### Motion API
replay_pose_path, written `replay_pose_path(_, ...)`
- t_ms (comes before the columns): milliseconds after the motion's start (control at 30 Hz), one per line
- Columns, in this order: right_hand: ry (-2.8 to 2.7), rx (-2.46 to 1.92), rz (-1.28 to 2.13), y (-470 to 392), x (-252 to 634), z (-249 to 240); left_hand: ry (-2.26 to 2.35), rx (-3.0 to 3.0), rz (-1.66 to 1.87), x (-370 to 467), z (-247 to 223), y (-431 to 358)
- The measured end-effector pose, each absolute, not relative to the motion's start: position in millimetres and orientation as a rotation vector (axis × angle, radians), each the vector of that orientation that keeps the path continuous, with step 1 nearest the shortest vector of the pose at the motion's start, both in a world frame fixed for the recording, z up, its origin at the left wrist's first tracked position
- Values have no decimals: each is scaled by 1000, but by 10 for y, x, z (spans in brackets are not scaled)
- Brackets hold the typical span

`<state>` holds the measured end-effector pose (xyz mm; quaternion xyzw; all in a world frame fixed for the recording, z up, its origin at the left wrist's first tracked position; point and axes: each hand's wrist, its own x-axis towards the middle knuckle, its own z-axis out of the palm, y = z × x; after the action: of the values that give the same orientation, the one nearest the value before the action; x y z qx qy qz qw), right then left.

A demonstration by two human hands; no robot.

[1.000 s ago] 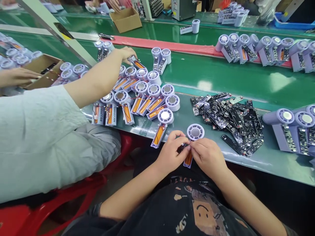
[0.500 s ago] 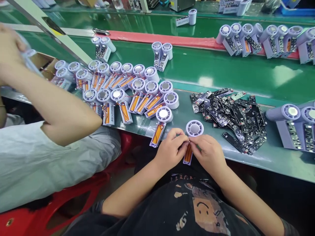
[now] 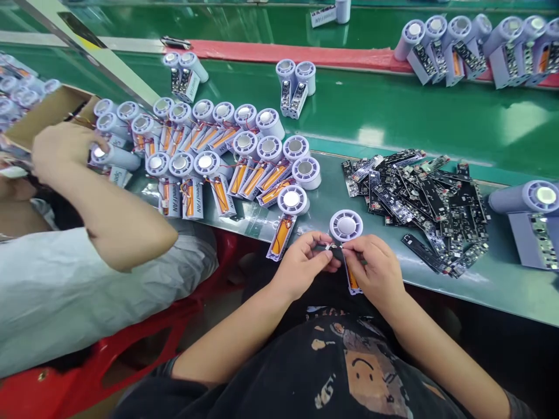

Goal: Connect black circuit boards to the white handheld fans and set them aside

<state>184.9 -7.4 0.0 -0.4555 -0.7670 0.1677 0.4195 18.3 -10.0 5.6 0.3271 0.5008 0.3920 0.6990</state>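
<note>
A lilac fan unit (image 3: 346, 226) lies at the bench's front edge, its round head up and its handle open over an orange battery (image 3: 353, 280). Just left of the handle, my left hand (image 3: 303, 265) pinches a small black circuit board (image 3: 335, 251) between thumb and fingers. My right hand (image 3: 376, 269) is closed at the board's right end, over the handle; what its fingertips grip is too small to make out. Another fan (image 3: 292, 201) with a battery in its open handle lies to the left of my hands.
A heap of black circuit boards (image 3: 419, 203) lies right of my hands. Rows of lilac fans (image 3: 209, 163) fill the left side. A co-worker's hand (image 3: 65, 148) holds a fan near a cardboard box (image 3: 43, 119). More fans (image 3: 460, 43) stand across the green belt (image 3: 393, 110).
A black board now shows in my left hand, and my hands have moved slightly apart. The co-worker's hand has come down to the fans. The view has shifted slightly.
</note>
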Motion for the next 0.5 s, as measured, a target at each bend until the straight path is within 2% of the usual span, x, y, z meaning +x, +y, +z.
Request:
replay_pose_path(133, -1994, -1162, 364, -89, 1851, -20, 1115, 584, 856, 182, 80, -80)
replay_pose_path(500, -2047, -1266, 315, -110, 1842, 16, 1117, 798, 869, 199, 114, -88)
